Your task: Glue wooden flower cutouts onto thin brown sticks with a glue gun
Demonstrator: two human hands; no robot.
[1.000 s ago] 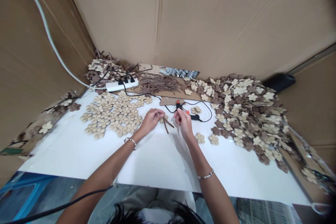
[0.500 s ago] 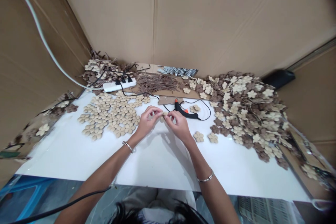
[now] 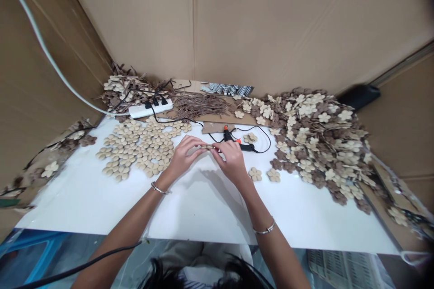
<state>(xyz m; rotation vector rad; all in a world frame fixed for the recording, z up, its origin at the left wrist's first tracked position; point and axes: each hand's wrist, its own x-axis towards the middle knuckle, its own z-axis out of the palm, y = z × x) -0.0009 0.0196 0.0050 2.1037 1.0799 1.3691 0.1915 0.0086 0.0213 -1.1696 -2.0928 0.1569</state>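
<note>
Hands: left hand (image 3: 183, 156), right hand (image 3: 230, 160) pinching flower piece (image 3: 206, 146) between fingers.

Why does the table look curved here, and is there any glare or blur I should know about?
Head view: the wide lens bows the white table and cardboard wall, and the top right corner goes dark; soft shadows fall on the table near the left hand and right hand; no harsh glare; the small tan piece they pinch is too tiny to make out.
</note>
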